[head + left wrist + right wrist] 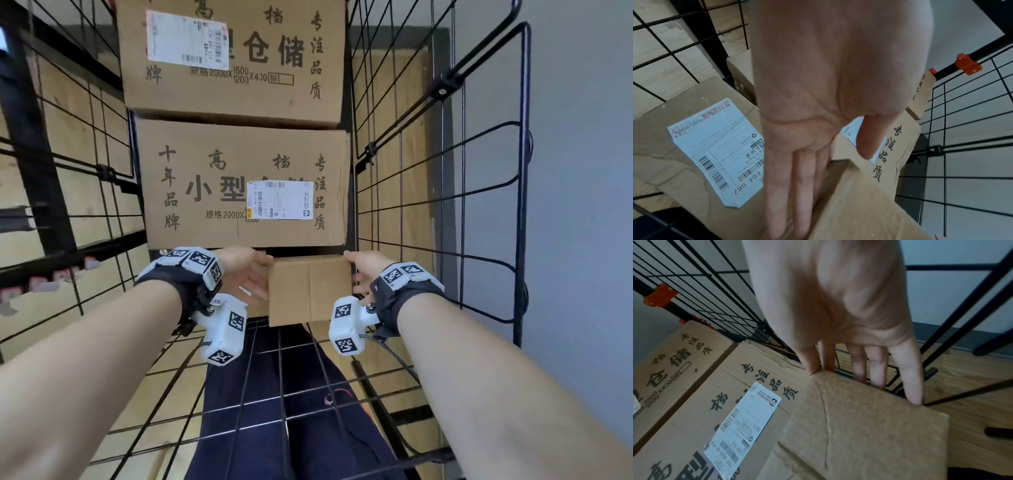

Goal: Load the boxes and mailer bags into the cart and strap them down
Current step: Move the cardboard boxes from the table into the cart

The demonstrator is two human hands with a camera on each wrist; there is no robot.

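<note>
I hold a small plain cardboard box (310, 291) (859, 203) (869, 426) between both hands inside the black wire cart (411, 192). My left hand (251, 275) (797, 178) presses flat on its left side with straight fingers. On the right side lies my right hand (361, 270) (855, 366), fingers straight down the box's edge. Behind it two large printed boxes are stacked, the lower one (212, 192) and the upper one (233, 85), each with a white label. Another labelled box (701, 146) lies beside my left hand.
Wire mesh walls stand close on the left (85, 178) and right. A mesh panel (274, 377) runs below my forearms, with dark trousers behind it. Orange clamps (968, 65) sit on the cart frame. Wooden floor and a grey wall lie beyond.
</note>
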